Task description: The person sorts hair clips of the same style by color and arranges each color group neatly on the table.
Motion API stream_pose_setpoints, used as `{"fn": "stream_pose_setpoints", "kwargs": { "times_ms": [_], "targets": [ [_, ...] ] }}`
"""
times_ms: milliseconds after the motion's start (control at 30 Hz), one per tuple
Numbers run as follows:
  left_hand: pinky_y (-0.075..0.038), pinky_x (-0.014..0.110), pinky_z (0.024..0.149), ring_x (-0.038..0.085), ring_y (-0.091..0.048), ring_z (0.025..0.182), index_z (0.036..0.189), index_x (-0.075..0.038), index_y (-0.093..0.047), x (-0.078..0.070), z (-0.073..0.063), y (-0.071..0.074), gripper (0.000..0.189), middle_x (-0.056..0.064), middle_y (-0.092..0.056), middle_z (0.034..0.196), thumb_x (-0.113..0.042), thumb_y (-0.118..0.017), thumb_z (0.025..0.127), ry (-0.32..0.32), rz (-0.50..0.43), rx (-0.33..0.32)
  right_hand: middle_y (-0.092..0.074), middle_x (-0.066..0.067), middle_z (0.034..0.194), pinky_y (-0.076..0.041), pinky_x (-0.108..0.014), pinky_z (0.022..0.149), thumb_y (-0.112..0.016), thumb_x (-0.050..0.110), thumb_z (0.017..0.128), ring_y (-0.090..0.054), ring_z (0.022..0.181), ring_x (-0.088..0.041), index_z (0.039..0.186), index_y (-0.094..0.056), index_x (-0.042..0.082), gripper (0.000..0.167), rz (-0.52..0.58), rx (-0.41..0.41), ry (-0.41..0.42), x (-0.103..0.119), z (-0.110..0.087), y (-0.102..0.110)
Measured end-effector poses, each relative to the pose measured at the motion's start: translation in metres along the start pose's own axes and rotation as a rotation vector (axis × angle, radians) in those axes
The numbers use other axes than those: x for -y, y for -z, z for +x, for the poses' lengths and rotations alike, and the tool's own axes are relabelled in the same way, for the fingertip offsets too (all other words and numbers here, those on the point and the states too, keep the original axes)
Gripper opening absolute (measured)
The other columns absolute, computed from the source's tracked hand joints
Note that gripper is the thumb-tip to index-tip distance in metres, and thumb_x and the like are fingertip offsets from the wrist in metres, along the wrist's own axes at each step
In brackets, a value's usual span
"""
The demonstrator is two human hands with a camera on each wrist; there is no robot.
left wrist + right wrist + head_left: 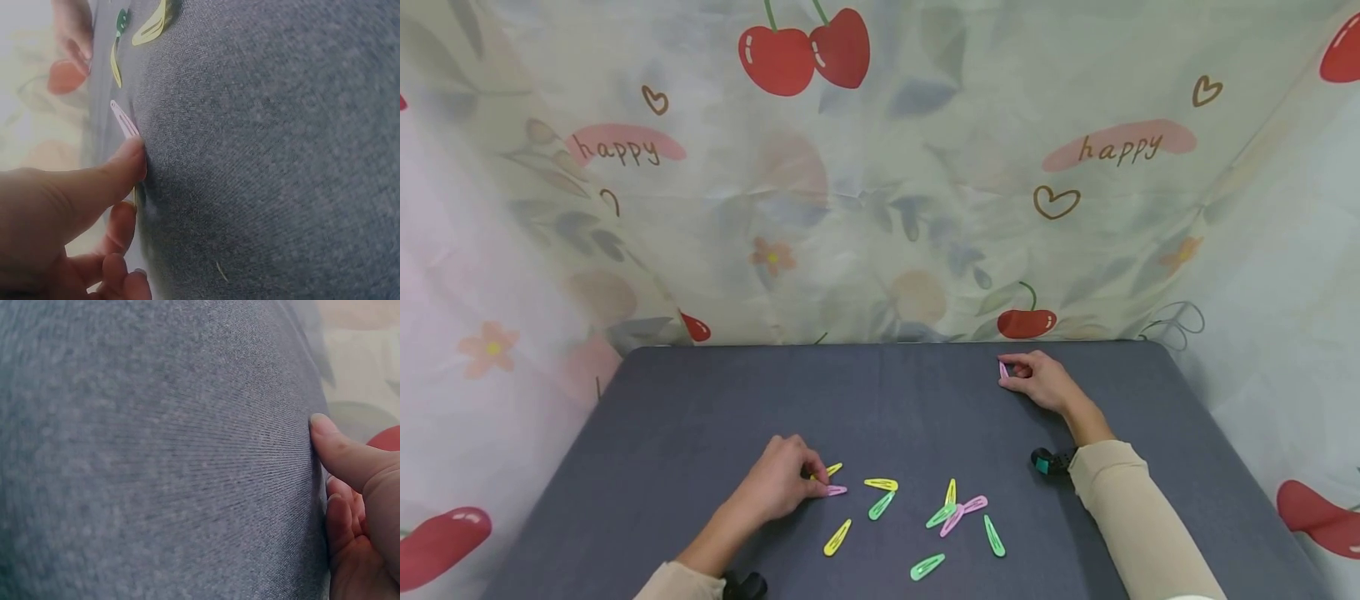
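Observation:
At the table's back right, my right hand pinches a pink snap hair clip between thumb and fingers, close over the cloth. In the right wrist view the thumb reaches the cloth and the clip is hidden. My left hand is at the front, left of the middle, its thumb and finger pinching the end of another pink hair clip. That clip's far end sticks out past the thumb in the left wrist view. A yellow hair clip lies just behind it, partly covered by the fingers.
Right of my left hand lie a yellow clip and a green clip, ends meeting. Another yellow clip is nearer. Yellow, green and pink clips overlap in a cluster, with green clips around. A patterned curtain backs the grey table.

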State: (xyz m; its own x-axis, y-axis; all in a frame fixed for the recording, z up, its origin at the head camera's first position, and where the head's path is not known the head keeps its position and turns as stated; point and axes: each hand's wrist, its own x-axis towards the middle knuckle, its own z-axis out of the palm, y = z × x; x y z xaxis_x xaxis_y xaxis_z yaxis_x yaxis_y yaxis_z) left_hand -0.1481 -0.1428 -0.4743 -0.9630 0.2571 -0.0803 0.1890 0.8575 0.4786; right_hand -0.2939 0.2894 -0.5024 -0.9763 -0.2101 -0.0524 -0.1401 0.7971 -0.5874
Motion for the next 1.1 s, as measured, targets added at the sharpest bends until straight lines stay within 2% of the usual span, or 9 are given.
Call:
{"fn": "stream_pose_setpoints", "kwargs": {
  "times_ms": [100, 167, 300, 367, 467, 600, 800, 967, 1100],
  "targets": [
    [-0.034, 0.031, 0.072, 0.017, -0.043, 0.083, 0.066, -0.026, -0.071, 0.000, 0.000, 0.000, 0.022, -0.005, -0.056, 0.079, -0.022, -0.090, 0.075, -0.018, 0.003, 0.018, -0.057, -0.011, 0.106, -0.040, -0.035, 0.082, -0.073, 0.027, 0.096, -0.051, 0.094, -0.023, 0.141, -0.061, 0.008, 0.051, 0.012, -0.002, -0.004, 0.000, 0.000, -0.001],
    [-0.035, 0.030, 0.073, 0.017, -0.042, 0.085, 0.069, -0.026, -0.070, 0.001, 0.000, 0.002, 0.020, -0.004, -0.055, 0.081, -0.023, -0.087, 0.079, -0.024, -0.003, 0.056, -0.057, -0.011, 0.106, -0.040, -0.035, 0.082, -0.073, 0.027, 0.096, -0.050, 0.094, -0.022, 0.140, -0.061, 0.008, 0.050, 0.020, -0.006, -0.005, 0.000, 0.000, -0.002],
    [-0.039, 0.028, 0.068, 0.016, -0.048, 0.078, 0.080, -0.021, -0.066, 0.005, 0.003, 0.012, 0.015, -0.002, -0.058, 0.081, -0.020, -0.077, 0.090, 0.017, -0.113, 0.171, -0.057, -0.012, 0.107, -0.041, -0.034, 0.082, -0.073, 0.028, 0.095, -0.050, 0.094, -0.022, 0.140, -0.061, 0.007, 0.051, 0.032, -0.009, 0.009, 0.000, 0.002, -0.004],
    [-0.041, 0.028, 0.064, 0.015, -0.051, 0.072, 0.086, -0.019, -0.064, 0.006, 0.005, 0.017, 0.012, 0.000, -0.060, 0.080, -0.019, -0.072, 0.095, 0.051, -0.184, 0.203, -0.057, -0.011, 0.107, -0.040, -0.034, 0.082, -0.073, 0.028, 0.095, -0.050, 0.094, -0.022, 0.140, -0.061, 0.008, 0.051, 0.032, -0.011, 0.010, -0.001, 0.002, -0.005],
    [-0.042, 0.028, 0.063, 0.014, -0.053, 0.071, 0.096, -0.017, -0.068, 0.005, 0.010, 0.022, 0.003, 0.001, -0.062, 0.082, -0.017, -0.067, 0.098, 0.069, -0.248, 0.186, -0.057, -0.010, 0.106, -0.040, -0.034, 0.081, -0.073, 0.028, 0.095, -0.049, 0.094, -0.022, 0.140, -0.062, 0.009, 0.050, 0.026, -0.017, 0.000, -0.001, 0.001, -0.004],
    [-0.048, 0.028, 0.069, 0.013, -0.057, 0.078, 0.105, -0.014, -0.074, 0.001, 0.018, 0.022, 0.011, 0.001, -0.064, 0.091, -0.016, -0.065, 0.100, 0.054, -0.331, 0.131, -0.057, -0.010, 0.107, -0.040, -0.034, 0.081, -0.073, 0.028, 0.095, -0.050, 0.094, -0.022, 0.140, -0.062, 0.009, 0.050, 0.026, -0.022, -0.009, -0.002, -0.001, -0.002],
    [-0.058, 0.031, 0.073, 0.015, -0.066, 0.077, 0.106, -0.005, -0.073, -0.011, 0.033, 0.025, 0.016, 0.006, -0.071, 0.090, -0.018, -0.066, 0.100, 0.016, -0.524, 0.147, -0.057, -0.011, 0.107, -0.040, -0.034, 0.081, -0.072, 0.026, 0.096, -0.050, 0.094, -0.022, 0.141, -0.061, 0.008, 0.050, 0.018, -0.022, -0.003, -0.001, -0.001, -0.002],
    [-0.056, 0.032, 0.074, 0.017, -0.064, 0.078, 0.102, -0.009, -0.070, -0.031, 0.052, 0.026, 0.015, 0.005, -0.069, 0.087, -0.024, -0.068, 0.099, 0.007, -0.560, 0.121, -0.056, -0.011, 0.107, -0.040, -0.034, 0.081, -0.072, 0.026, 0.096, -0.049, 0.094, -0.022, 0.141, -0.061, 0.008, 0.050, 0.024, -0.019, -0.001, 0.001, -0.001, -0.003],
    [-0.053, 0.032, 0.072, 0.023, -0.066, 0.081, 0.098, -0.014, -0.072, -0.046, 0.070, 0.022, 0.011, 0.005, -0.072, 0.088, -0.026, -0.071, 0.097, -0.043, -0.553, 0.107, -0.056, -0.010, 0.104, -0.039, -0.034, 0.081, -0.072, 0.025, 0.096, -0.048, 0.093, -0.022, 0.140, -0.061, 0.007, 0.049, 0.035, -0.018, 0.003, 0.002, -0.001, -0.003]
  ]
}}
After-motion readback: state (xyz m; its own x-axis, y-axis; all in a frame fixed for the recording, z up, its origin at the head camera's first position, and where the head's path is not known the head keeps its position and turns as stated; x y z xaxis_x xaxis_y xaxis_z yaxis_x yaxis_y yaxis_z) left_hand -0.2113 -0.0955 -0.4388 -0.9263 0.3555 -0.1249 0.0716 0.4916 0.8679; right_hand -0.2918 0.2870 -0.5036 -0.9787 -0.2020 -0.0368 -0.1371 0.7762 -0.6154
